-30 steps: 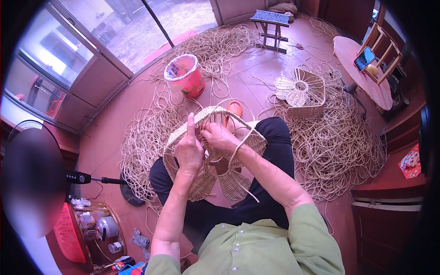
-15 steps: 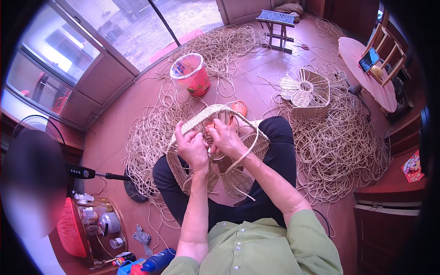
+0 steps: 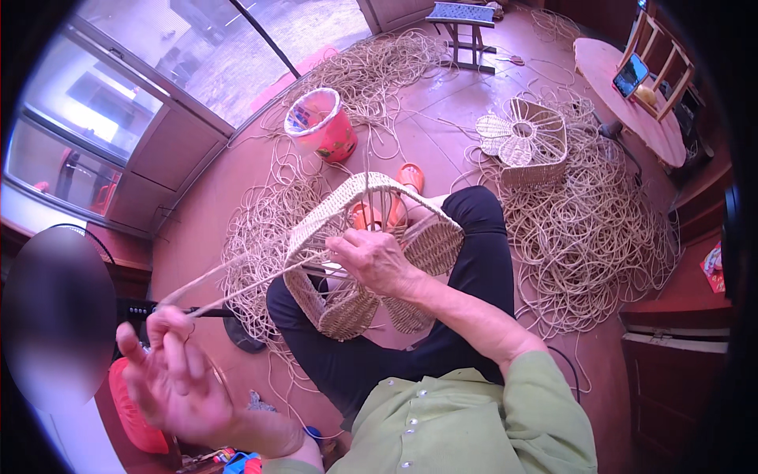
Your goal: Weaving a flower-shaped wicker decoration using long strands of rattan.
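A woven basket (image 3: 325, 207) of tan cord, with an angular rim and petal-shaped woven panels, rests tilted across my lap between my knees. Off to the lower left, my left hand (image 3: 180, 371) pinches a tan cord (image 3: 241, 289) with thumb and index finger, its other fingers loosely bent. That cord stretches taut toward the basket. My right hand (image 3: 375, 261) is over the basket's opening, its fingers curled closed around the cord where it reaches the work. Its palm side is hidden. Thin cord spokes (image 3: 371, 197) show just beyond the right hand.
Loose cord (image 3: 584, 261) is heaped on the floor to the right, with more piles left and beyond. A second flower-patterned basket (image 3: 535, 172) sits on the right heap. A red bucket (image 3: 338, 136), a folding stool (image 3: 466, 35) and a round table (image 3: 588, 75) stand farther off.
My left hand has moved from the basket far to the lower left, drawing the cord out. My right hand has shifted slightly nearer me and stays at the basket. The view has tilted a little.
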Demonstrator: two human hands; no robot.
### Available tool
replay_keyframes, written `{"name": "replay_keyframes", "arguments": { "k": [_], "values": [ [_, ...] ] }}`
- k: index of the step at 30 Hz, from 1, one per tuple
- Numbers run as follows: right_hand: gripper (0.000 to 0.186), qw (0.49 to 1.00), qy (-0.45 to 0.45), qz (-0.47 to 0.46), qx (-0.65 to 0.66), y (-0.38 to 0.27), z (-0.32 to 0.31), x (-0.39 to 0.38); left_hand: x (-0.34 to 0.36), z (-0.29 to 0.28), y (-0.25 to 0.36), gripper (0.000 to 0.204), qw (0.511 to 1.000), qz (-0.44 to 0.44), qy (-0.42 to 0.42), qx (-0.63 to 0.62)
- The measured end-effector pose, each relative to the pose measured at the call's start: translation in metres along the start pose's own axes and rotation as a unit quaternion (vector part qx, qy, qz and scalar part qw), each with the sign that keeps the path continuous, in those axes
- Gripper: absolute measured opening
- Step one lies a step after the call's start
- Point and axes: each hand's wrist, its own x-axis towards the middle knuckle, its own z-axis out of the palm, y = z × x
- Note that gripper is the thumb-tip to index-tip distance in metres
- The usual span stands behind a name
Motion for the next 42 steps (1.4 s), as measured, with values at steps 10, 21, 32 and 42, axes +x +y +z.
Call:
{"name": "replay_keyframes", "arguments": {
  "k": [10, 21, 32, 42],
  "values": [
    [0.02, 0.629, 0.28, 0.438, 0.579, 0.091, -0.122, -0.065, 0.005, -0.046, -0.211, 0.036, 0.902, -0.048, 0.006, 0.43],
    [0.016, 0.765, 0.233, -0.057, 0.598, -0.016, -0.316, 0.021, 0.02, -0.054, -0.301, 0.018, 0.732, 0.157, -0.133, 0.65],
    [0.018, 0.971, -0.15, 0.17, -0.079, 0.065, -0.049, 0.009, 0.034, -0.017, -0.308, 0.028, 0.626, -0.168, -0.159, 0.745],
    [0.017, 0.879, 0.027, 0.402, 0.256, 0.052, -0.026, -0.003, 0.02, -0.039, -0.298, 0.031, 0.718, -0.126, -0.227, 0.646]
  ]
}}
